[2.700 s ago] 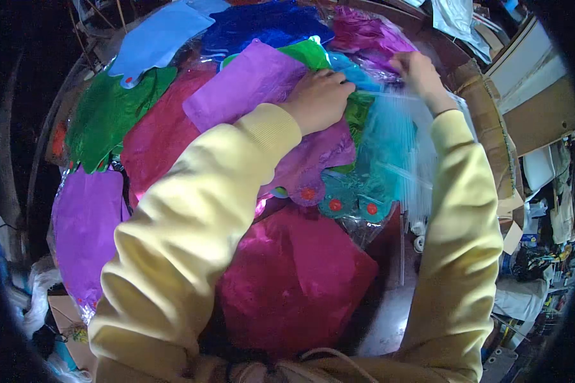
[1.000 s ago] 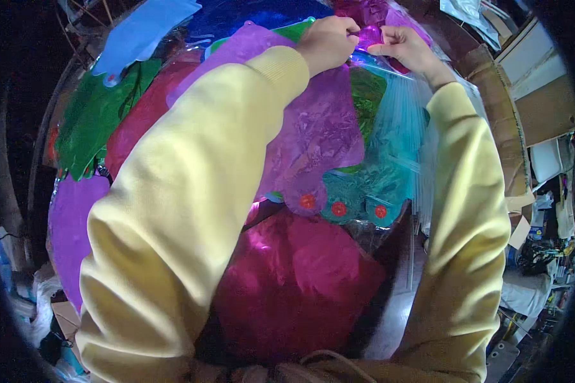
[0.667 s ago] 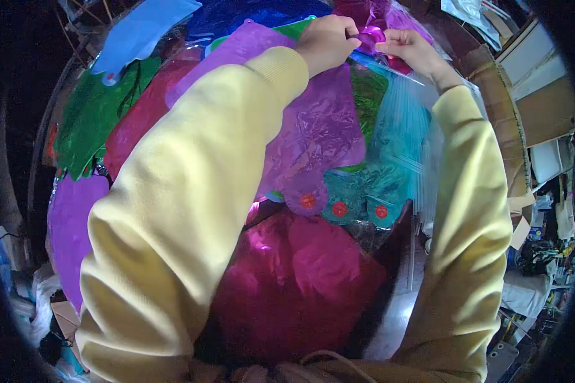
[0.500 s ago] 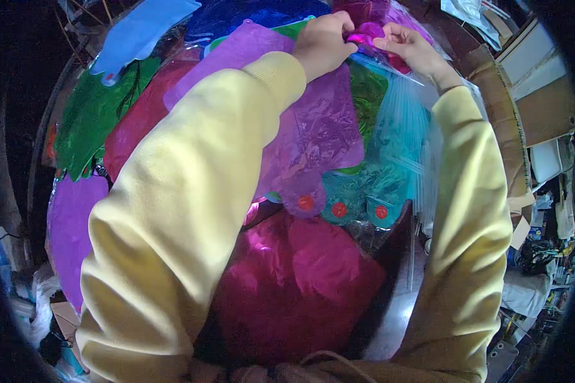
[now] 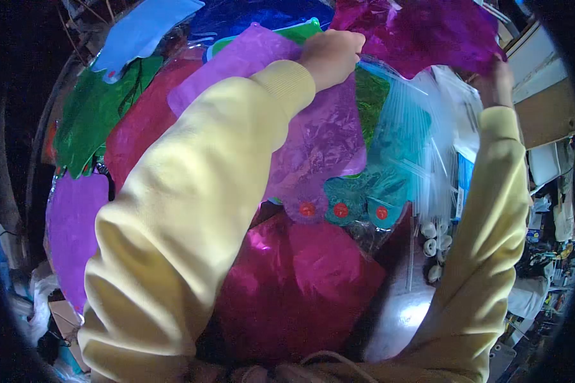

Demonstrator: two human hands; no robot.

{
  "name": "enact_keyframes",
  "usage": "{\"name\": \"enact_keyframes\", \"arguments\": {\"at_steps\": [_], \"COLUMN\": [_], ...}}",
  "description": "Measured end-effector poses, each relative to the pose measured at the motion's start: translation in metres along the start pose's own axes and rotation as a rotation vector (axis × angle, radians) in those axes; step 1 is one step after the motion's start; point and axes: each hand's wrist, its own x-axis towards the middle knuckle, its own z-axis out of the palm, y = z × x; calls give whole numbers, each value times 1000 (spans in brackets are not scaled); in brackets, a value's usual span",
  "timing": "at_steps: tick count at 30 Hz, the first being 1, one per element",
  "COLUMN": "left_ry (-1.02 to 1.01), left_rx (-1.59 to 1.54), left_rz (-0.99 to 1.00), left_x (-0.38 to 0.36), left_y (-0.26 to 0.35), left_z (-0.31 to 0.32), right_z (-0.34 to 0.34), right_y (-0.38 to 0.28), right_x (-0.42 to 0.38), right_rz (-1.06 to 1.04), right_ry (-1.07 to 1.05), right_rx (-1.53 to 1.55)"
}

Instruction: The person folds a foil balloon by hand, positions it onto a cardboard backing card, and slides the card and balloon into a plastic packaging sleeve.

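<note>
A shiny magenta foil sheet [image 5: 428, 35] spreads across the top of the view. My right hand [image 5: 495, 86], somewhat blurred, grips its right corner. My left hand [image 5: 332, 59] is closed with its fingertips at the sheet's left edge, seemingly pinching it; the exact grip is partly hidden. Under my left hand and sleeve lies a flat purple foil sheet [image 5: 326, 127], whose rounded tab bears a red dot [image 5: 306, 209]. Beside it are a teal sheet [image 5: 390, 182] with similar dotted tabs and a green sheet [image 5: 372, 102].
Thin clear tubes or strips [image 5: 421, 134] lie right of the pile, with small white rolls [image 5: 431, 246] below. A dark red foil sheet [image 5: 300, 287] is nearest me. Green [image 5: 102, 118], light blue [image 5: 147, 35] and purple [image 5: 76, 230] sheets lie left. Cardboard [image 5: 543, 118] stands at right.
My right hand has moved right and slightly down, drawing the bunched magenta foil out into a wide sheet. My left hand has shifted slightly down and right. White rolls have come into view.
</note>
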Motion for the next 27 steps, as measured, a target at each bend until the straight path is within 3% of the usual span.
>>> {"name": "enact_keyframes", "arguments": {"at_steps": [1,3,9,12,13,15,16,17,18,19,20,21,24,27], "left_ry": [1,-1,-64,113,133,193,241,206,171,75,-24,-13,101,-43], "left_rx": [-1,20,12,-156,-128,-121,-139,-54,28,8,-17,-17,-651,-905], "left_rz": [-1,-3,-20,145,109,-20,-114,-232,-350,-495,-638,-631,-958,-880], "left_x": [0,0,4,1,-2,-16,-27,-42,-55,-67,-76,-79,-90,-90], "left_y": [0,1,-5,-14,-16,-38,-54,-68,-80,-89,-85,-80,-41,-44], "left_z": [0,0,-1,-23,-43,-80,-95,-112,-126,-136,-147,-152,-164,-160], "right_z": [-23,-35,-57,84,116,162,186,193,192,191,193,195,200,203], "right_y": [-7,-21,-39,-84,-96,-121,-130,-118,-102,-107,-103,-98,-106,-106], "right_x": [7,8,34,-76,-104,-182,-236,-263,-276,-311,-339,-359,-380,-392], "right_rz": [-77,-164,-466,-647,-660,-965,-714,-800,-992,-930,-919,-907,-868,-796], "right_ry": [27,474,563,360,263,-43,-254,-521,-797,-1045,-1113,-1182,-1250,-1270], "right_rx": [-79,-236,-351,-345,-345,-822,-655,-449,-500,-598,-573,-552,-619,-661]}}
